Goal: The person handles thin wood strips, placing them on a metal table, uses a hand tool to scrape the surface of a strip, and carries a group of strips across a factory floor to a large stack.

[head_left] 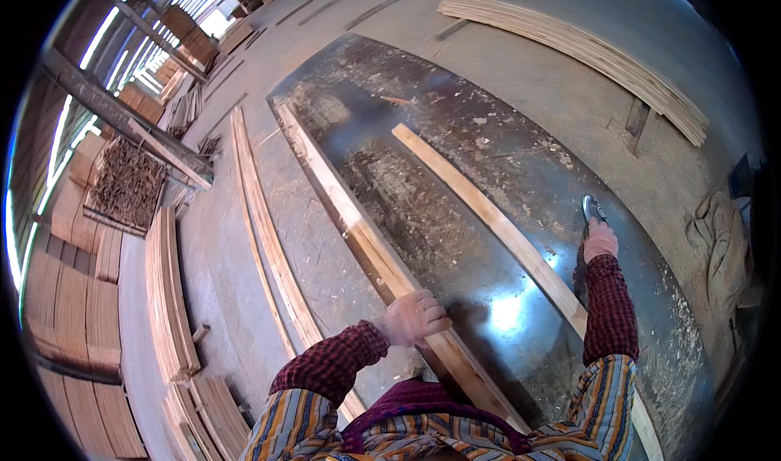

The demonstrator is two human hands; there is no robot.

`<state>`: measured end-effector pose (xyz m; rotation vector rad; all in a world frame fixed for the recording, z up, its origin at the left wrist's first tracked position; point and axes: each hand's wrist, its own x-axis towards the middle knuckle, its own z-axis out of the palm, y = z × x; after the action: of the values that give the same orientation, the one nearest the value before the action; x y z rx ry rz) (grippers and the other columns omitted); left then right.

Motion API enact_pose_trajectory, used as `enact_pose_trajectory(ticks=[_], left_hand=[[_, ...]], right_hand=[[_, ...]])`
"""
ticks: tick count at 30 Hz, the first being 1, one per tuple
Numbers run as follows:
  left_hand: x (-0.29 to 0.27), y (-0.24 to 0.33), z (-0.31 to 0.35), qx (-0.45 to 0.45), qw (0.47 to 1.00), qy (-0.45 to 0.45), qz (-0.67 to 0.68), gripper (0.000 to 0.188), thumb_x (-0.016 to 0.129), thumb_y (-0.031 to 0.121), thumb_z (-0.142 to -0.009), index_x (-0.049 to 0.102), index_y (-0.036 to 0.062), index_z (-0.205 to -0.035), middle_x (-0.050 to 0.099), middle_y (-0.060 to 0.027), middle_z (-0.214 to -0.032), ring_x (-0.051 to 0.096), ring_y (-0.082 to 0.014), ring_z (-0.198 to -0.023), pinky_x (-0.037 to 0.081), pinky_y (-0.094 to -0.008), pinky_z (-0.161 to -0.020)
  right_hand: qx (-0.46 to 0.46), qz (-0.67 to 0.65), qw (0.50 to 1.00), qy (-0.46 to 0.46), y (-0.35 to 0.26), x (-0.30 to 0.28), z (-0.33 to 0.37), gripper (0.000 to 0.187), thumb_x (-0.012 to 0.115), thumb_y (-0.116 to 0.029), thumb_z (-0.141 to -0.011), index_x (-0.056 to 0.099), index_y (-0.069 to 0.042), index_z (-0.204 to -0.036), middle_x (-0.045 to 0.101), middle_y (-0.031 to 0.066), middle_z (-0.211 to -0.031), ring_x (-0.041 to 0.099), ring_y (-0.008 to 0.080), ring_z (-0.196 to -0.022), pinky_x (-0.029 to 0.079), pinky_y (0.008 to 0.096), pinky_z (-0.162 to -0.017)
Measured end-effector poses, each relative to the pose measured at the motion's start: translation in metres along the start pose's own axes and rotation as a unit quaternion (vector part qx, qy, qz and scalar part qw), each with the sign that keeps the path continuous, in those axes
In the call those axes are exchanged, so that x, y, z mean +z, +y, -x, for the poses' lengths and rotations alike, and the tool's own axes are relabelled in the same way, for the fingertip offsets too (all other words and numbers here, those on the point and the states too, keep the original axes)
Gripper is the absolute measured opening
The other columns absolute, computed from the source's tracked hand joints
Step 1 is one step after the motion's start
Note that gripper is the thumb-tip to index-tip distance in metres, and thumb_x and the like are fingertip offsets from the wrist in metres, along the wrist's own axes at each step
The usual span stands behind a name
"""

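Observation:
My left hand [413,316] is wrapped over the top of a long squared wooden plank [370,241], which lies along the left edge of a dark worktable [382,176]. Out to the right, my right hand [600,240] grips a small silvery metal hand tool [594,209], down at the table surface; its exact kind is hard to make out. Between my hands runs a second, thinner wooden board [480,205], passing under my right forearm. Wood dust and chips are scattered over the tabletop.
Long strips [264,209] lie on the floor left of the table. Stacked boards [167,298] stand farther left, near a slanted wooden post [122,115] and a crate of scraps [126,184]. Another stack of long boards [569,42] rests on supports at the far right.

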<state>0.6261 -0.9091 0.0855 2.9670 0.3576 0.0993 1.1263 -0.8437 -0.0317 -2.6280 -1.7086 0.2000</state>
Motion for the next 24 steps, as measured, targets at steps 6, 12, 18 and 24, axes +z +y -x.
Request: enact_pose_trajectory(ticks=[6, 12, 18, 24], left_hand=[[0.004, -0.025, -0.032, 0.015, 0.999, -0.023, 0.032, 0.069, 0.086, 0.043, -0.064, 0.066, 0.0119, -0.122, 0.065, -0.0066, -0.113, 0.062, -0.0288, -0.111, 0.048, -0.0465, -0.103], [0.011, 0.001, -0.058, 0.063, 0.997, -0.011, 0.034, 0.062, 0.087, 0.05, -0.071, 0.069, 0.0113, -0.115, 0.066, -0.0092, -0.1, 0.064, -0.032, -0.097, 0.048, -0.0462, -0.092], [0.018, -0.01, -0.056, 0.064, 0.996, -0.001, -0.069, 0.104, 0.089, 0.066, -0.054, 0.061, 0.0038, -0.133, 0.067, -0.015, -0.122, 0.06, -0.0344, -0.119, 0.041, -0.0513, -0.109], [-0.016, 0.127, -0.084, 0.072, 0.996, -0.013, 0.053, 0.11, 0.085, 0.059, -0.063, 0.049, -0.0046, -0.145, 0.056, -0.0216, -0.142, 0.047, -0.0408, -0.138, 0.033, -0.0495, -0.121]], right_hand=[[-0.037, -0.043, 0.998, -0.019, 0.023, -0.039, 0.089, 0.038, 0.063, -0.023, -0.095, 0.06, -0.011, -0.131, 0.067, 0.0223, -0.116, 0.065, 0.0426, -0.111, 0.054, 0.0507, -0.096], [0.168, -0.361, 0.862, 0.314, 0.079, -0.092, 0.356, 0.042, 0.06, -0.013, -0.095, 0.065, -0.001, -0.135, 0.073, 0.0227, -0.114, 0.071, 0.0315, -0.098, 0.056, 0.0397, -0.089], [0.466, -0.566, 0.535, 0.419, 0.076, -0.101, 0.618, 0.039, 0.056, -0.022, -0.102, 0.064, -0.009, -0.138, 0.061, 0.0006, -0.078, 0.051, 0.0088, -0.055, 0.046, 0.027, -0.051], [0.559, -0.538, 0.342, 0.53, 0.085, -0.035, 0.811, 0.042, 0.056, -0.029, -0.107, 0.056, -0.011, -0.145, 0.06, 0.0028, -0.08, 0.051, 0.011, -0.054, 0.046, 0.0307, -0.046]])
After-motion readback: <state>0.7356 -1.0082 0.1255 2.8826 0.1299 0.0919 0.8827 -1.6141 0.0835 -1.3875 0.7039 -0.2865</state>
